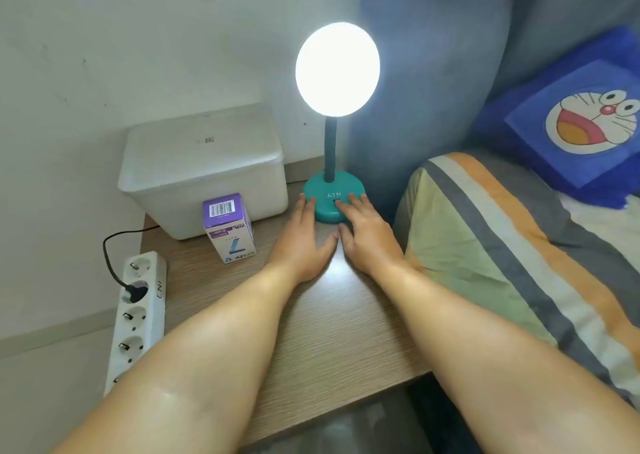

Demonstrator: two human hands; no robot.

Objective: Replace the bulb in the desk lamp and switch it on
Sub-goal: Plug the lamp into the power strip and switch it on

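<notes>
Head view shows me two bare arms reaching over the wooden counter [329,332]. On the floor to the left I see a white power strip [136,318] with one black plug in it. My left hand [301,242] lies flat with its fingers spread out, holding nothing, and its fingertips touch the left side of the green lamp base [332,195]. My right hand [367,235] is flat and open too, with its fingers on top of the base. A purple and white bulb box [229,228] stands just left of the hands, against a white tub [204,169]. Behind the hands, the desk lamp's round bulb [337,69] glows bright.
</notes>
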